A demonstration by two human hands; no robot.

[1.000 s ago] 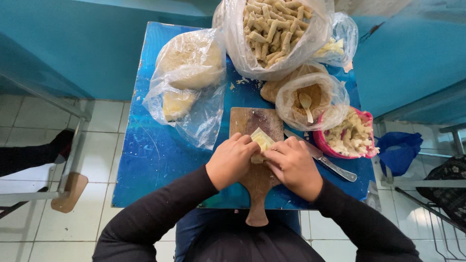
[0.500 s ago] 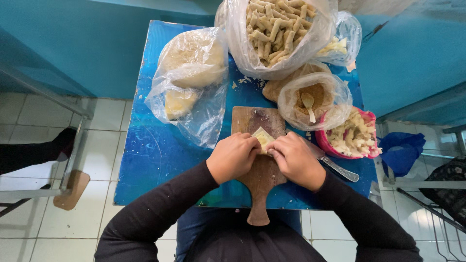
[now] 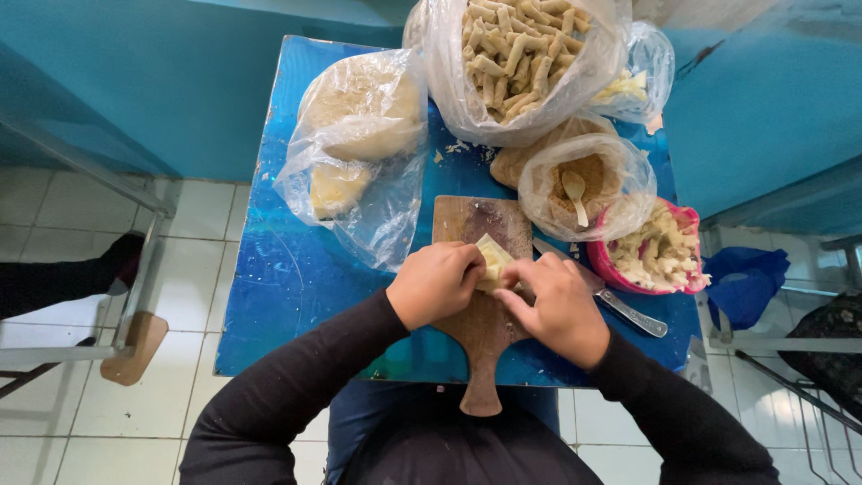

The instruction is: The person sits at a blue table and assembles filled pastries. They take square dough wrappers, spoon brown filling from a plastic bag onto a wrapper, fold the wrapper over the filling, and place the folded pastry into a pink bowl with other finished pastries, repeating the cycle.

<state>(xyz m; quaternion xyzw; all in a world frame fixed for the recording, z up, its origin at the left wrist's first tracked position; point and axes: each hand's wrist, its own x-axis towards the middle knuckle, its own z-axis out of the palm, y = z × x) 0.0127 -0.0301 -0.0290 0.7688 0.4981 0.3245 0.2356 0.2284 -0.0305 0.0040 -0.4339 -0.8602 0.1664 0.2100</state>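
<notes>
Left hand (image 3: 437,283) and right hand (image 3: 555,305) both pinched the dough (image 3: 492,261), which lay between their fingertips over the board (image 3: 476,224), long axis running away from the body. Both hands equally near, knuckles up, fingers curled inward, forearms converging. Knife (image 3: 620,308) lay just right of the right hand, spoon bag (image 3: 584,184) beyond it

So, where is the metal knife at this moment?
In the head view, the knife lies on the blue table, just right of the right hand and the wooden board, below the pink bowl.
</notes>
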